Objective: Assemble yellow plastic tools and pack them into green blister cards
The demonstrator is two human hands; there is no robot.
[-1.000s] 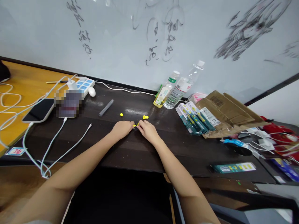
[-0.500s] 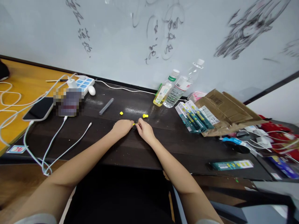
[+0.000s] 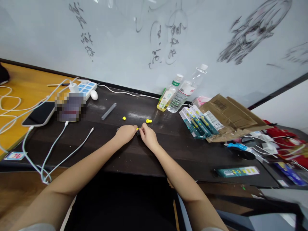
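Observation:
My left hand (image 3: pixel 126 134) is closed, its fingers curled round a small yellow piece (image 3: pixel 137 129) whose tip shows at the fingertips. Close against that tip, my right hand (image 3: pixel 148 136) is closed in a pinch. Whatever sits between its thumb and finger is too small to name. Both hands meet low over the dark desk (image 3: pixel 144 157). Just beyond them lie a yellow bit (image 3: pixel 124 118) on the left and a short yellow plug-like part (image 3: pixel 149 121) on the right. A clear plastic tube (image 3: pixel 109 111) rests farther left.
Two bottles, one with yellow liquid (image 3: pixel 168 96) and one with clear liquid (image 3: pixel 180 98), stand by the whiteboard (image 3: pixel 115 41). Right of them are several green-and-white packs (image 3: pixel 198 123) and a cardboard package (image 3: pixel 231 112). Phones, cables and a power strip (image 3: pixel 88 88) occupy the left.
The view has shifted slightly. Both hands stay together at the same spot on the desk, still closed, with the yellow tip between them.

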